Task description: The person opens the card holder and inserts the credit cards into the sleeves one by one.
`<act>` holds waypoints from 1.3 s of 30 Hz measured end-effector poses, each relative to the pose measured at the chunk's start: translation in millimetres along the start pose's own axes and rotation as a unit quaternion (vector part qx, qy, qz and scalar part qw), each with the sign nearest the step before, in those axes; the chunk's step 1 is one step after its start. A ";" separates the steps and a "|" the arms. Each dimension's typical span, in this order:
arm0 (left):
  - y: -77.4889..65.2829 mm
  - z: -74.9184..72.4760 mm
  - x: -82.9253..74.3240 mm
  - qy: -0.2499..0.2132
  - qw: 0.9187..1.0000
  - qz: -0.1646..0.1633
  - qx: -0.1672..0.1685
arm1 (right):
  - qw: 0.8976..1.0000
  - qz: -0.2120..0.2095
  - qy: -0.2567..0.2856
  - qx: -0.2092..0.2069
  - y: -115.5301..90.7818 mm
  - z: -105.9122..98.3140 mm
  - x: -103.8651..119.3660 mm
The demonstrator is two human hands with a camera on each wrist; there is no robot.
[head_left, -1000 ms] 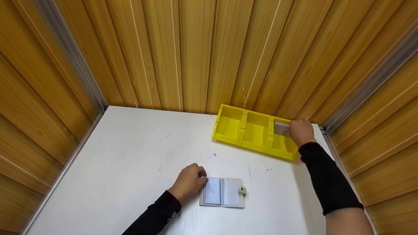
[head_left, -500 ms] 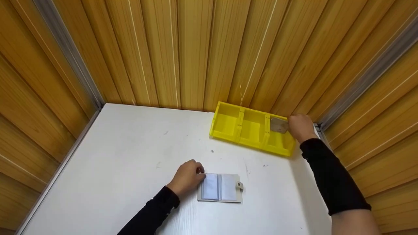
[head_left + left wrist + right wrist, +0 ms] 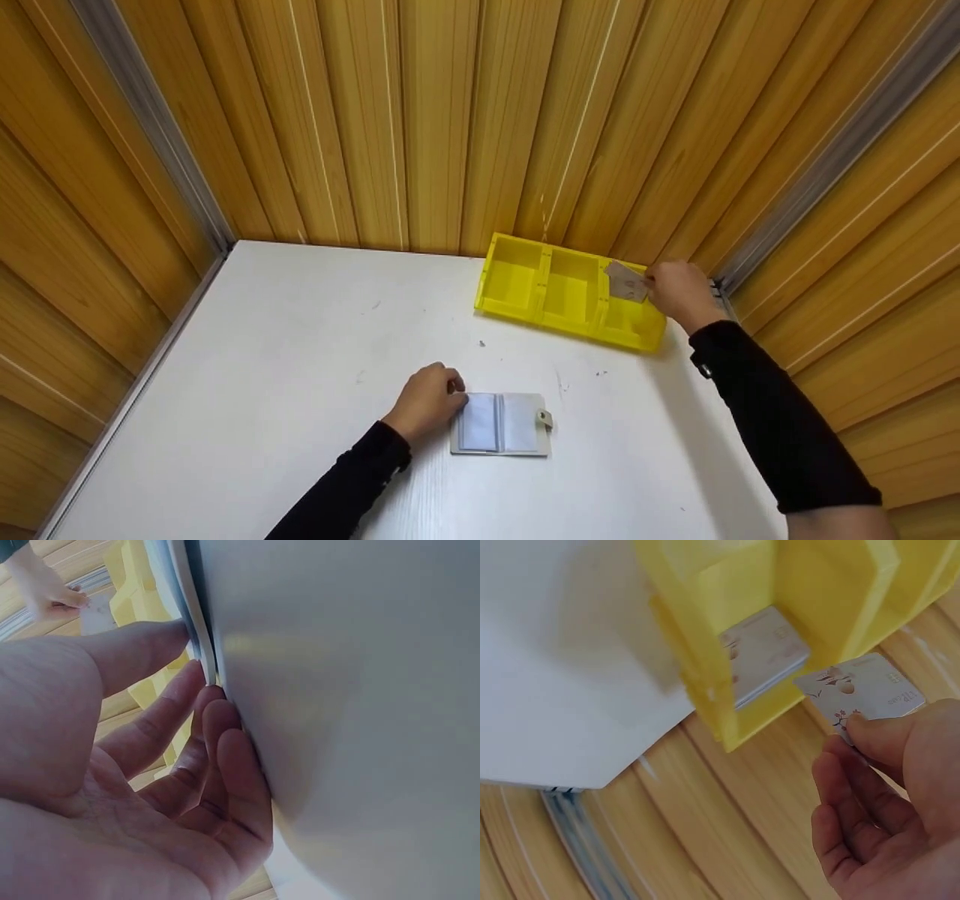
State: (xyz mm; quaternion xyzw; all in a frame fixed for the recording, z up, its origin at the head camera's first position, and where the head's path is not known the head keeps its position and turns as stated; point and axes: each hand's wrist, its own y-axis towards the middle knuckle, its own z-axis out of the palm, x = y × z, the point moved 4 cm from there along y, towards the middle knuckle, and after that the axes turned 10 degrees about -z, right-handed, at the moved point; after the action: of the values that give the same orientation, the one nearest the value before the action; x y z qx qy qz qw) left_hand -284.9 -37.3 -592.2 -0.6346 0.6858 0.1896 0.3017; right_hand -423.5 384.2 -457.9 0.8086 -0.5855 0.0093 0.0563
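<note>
An open card holder (image 3: pixel 519 424) with clear sleeves and a snap tab lies on the white table. My left hand (image 3: pixel 427 401) is at its upper left corner, and in the left wrist view the thumb and index finger pinch the cover edge (image 3: pixel 193 615). Over the right compartment of the yellow bin (image 3: pixel 570 335), my right hand (image 3: pixel 681 292) holds a card (image 3: pixel 862 690) by one corner between thumb and fingers. The card is pale, with a printed flower design. Inside that compartment lies a stack of similar cards (image 3: pixel 761 652).
The bin has three compartments and stands at the back right of the table (image 3: pixel 300 360), close to the wood-panelled wall (image 3: pixel 435 120). Panelled walls also rise on the left and right, with grey metal posts (image 3: pixel 165 135) at the corners.
My right hand has raised a card from the bin's right compartment and now holds it tilted above. My left hand stays at the card holder's corner; the head view has shifted slightly.
</note>
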 end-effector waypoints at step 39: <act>1.8 -7.2 -15.2 0.007 1.000 0.012 0.012 | 0.975 -0.171 0.137 0.044 -98.1 21.6 216.0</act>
State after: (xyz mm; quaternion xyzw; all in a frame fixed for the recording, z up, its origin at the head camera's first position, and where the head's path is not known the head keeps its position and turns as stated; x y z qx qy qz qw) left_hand -287.6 -30.3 -577.1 -0.6242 0.6973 0.1806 0.3024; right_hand -263.8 207.9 -469.8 0.8896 -0.4244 0.1354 0.1011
